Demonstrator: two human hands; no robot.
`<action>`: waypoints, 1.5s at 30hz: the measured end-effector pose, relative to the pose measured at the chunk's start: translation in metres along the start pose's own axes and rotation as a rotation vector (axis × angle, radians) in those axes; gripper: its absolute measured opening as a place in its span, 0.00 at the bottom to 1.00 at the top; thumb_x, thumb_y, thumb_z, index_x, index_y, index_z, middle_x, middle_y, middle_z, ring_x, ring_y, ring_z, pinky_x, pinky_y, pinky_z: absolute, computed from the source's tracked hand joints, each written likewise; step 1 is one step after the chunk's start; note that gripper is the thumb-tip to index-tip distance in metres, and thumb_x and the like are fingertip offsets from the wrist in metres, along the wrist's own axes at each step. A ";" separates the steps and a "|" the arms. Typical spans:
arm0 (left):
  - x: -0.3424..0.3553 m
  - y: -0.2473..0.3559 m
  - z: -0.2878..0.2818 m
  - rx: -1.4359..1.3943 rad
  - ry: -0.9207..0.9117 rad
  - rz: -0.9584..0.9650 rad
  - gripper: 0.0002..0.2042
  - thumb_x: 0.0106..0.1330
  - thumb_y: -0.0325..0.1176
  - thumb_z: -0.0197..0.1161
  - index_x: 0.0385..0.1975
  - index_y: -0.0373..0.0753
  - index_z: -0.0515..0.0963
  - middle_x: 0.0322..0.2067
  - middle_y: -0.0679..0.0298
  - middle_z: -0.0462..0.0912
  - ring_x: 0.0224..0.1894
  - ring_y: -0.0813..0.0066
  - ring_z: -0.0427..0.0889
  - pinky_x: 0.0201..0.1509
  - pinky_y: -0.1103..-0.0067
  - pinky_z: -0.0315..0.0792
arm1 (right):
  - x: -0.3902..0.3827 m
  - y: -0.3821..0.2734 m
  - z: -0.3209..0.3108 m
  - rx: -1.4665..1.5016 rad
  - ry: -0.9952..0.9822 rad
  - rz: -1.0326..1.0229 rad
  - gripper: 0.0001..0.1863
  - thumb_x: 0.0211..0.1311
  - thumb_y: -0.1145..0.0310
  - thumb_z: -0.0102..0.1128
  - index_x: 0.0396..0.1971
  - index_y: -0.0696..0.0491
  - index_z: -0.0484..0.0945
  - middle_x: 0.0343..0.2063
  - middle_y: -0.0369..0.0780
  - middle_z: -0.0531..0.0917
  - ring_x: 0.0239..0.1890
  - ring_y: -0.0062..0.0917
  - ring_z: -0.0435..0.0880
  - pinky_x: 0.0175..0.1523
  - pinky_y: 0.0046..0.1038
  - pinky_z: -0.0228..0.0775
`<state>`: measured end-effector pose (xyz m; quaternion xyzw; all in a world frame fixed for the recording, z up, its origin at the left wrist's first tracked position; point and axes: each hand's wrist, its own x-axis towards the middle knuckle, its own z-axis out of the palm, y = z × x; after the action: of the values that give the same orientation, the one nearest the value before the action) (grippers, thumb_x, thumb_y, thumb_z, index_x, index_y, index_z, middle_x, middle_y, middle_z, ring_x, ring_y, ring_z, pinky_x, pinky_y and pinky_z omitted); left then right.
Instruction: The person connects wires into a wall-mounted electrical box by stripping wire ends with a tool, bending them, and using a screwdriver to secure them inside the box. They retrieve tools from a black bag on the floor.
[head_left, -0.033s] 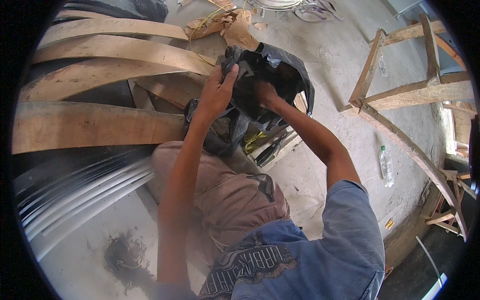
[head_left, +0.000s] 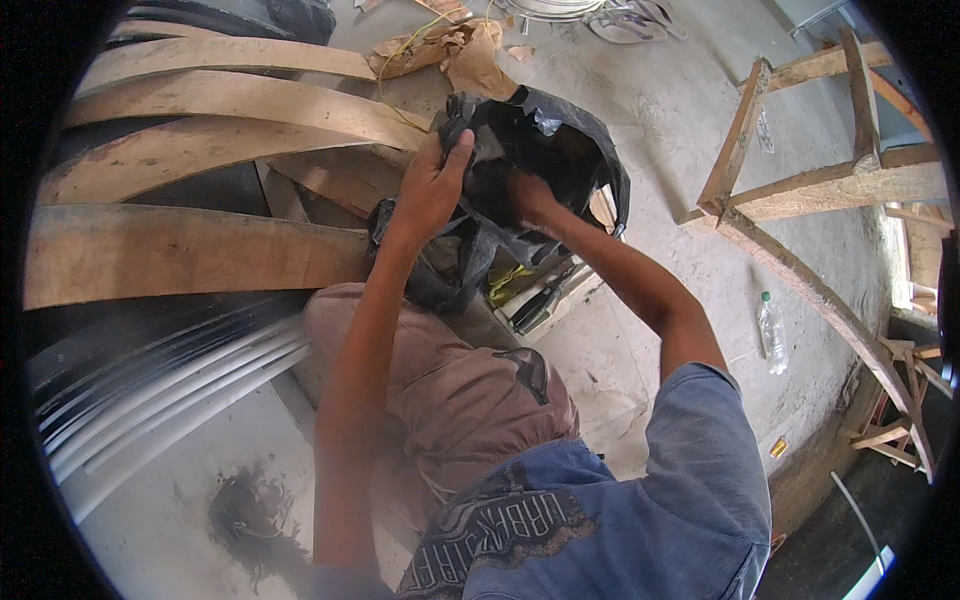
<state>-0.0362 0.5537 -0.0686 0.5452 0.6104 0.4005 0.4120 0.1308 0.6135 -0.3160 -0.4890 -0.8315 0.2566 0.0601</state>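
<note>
A black plastic bag (head_left: 608,150) gapes open in front of me, its mouth turned toward me. My left hand (head_left: 432,190) is closed on the bunched left edge of the bag, thumb uppermost. My right hand (head_left: 530,198) reaches inside; its fingers are lost in the dark interior, so I cannot see what they touch. Just below the bag sits a shallow box (head_left: 560,312) with a dark-handled tool (head_left: 537,308) and something yellow-green (head_left: 507,283) in it. More crumpled black plastic (head_left: 450,278) hangs under my left wrist.
Long wooden boards (head_left: 200,255) lie to the left, above several white pipes (head_left: 190,385). Torn brown paper (head_left: 478,60), a cable coil (head_left: 560,8) and sandals (head_left: 635,22) are at the far side. On the right stand a timber frame (head_left: 810,195) and a plastic bottle (head_left: 771,335).
My right hand has gone slightly deeper into the bag, and the forearm has shifted a little. The left hand keeps its place on the bag's edge.
</note>
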 end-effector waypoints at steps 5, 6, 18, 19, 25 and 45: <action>0.003 -0.030 -0.001 0.072 -0.060 0.089 0.22 0.70 0.39 0.53 0.59 0.32 0.69 0.54 0.48 0.77 0.58 0.57 0.75 0.64 0.72 0.63 | -0.095 -0.012 -0.009 -0.008 -0.031 -0.183 0.21 0.48 0.68 0.64 0.44 0.58 0.78 0.38 0.53 0.81 0.38 0.52 0.82 0.43 0.46 0.77; 0.001 -0.032 -0.003 0.096 -0.070 0.076 0.23 0.69 0.37 0.53 0.60 0.32 0.68 0.54 0.48 0.77 0.58 0.56 0.74 0.64 0.71 0.63 | -0.100 -0.014 -0.017 0.019 -0.149 -0.098 0.20 0.49 0.66 0.64 0.43 0.59 0.78 0.37 0.53 0.81 0.39 0.52 0.82 0.43 0.46 0.76; -0.011 -0.036 0.013 0.433 -0.122 0.051 0.32 0.64 0.34 0.54 0.68 0.27 0.57 0.64 0.38 0.64 0.68 0.48 0.63 0.73 0.66 0.54 | 0.117 0.025 -0.027 -0.168 0.255 -0.498 0.12 0.47 0.65 0.59 0.28 0.59 0.82 0.30 0.53 0.83 0.32 0.46 0.82 0.38 0.44 0.75; -0.014 -0.034 0.020 0.460 -0.123 0.059 0.30 0.65 0.35 0.54 0.66 0.28 0.60 0.63 0.38 0.66 0.67 0.46 0.64 0.72 0.65 0.55 | 0.125 0.040 -0.020 -0.128 0.224 -0.374 0.13 0.48 0.64 0.59 0.30 0.58 0.81 0.31 0.52 0.82 0.32 0.45 0.82 0.38 0.44 0.75; -0.038 -0.027 0.006 0.382 -0.165 0.062 0.31 0.65 0.33 0.54 0.67 0.26 0.58 0.64 0.37 0.64 0.68 0.44 0.62 0.72 0.65 0.56 | 0.155 0.045 0.056 0.997 0.119 0.722 0.18 0.58 0.58 0.59 0.44 0.53 0.80 0.39 0.51 0.82 0.34 0.39 0.81 0.40 0.43 0.75; -0.015 -0.027 -0.042 0.236 0.232 0.146 0.24 0.69 0.31 0.55 0.65 0.36 0.66 0.51 0.54 0.77 0.49 0.67 0.77 0.55 0.75 0.71 | -0.110 -0.099 -0.189 1.479 -0.042 0.047 0.13 0.66 0.62 0.64 0.41 0.56 0.79 0.33 0.37 0.85 0.34 0.24 0.87 0.41 0.26 0.82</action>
<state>-0.0837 0.5351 -0.0785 0.5824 0.6556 0.4154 0.2418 0.1763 0.5512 -0.0884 -0.3333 -0.4317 0.7605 0.3524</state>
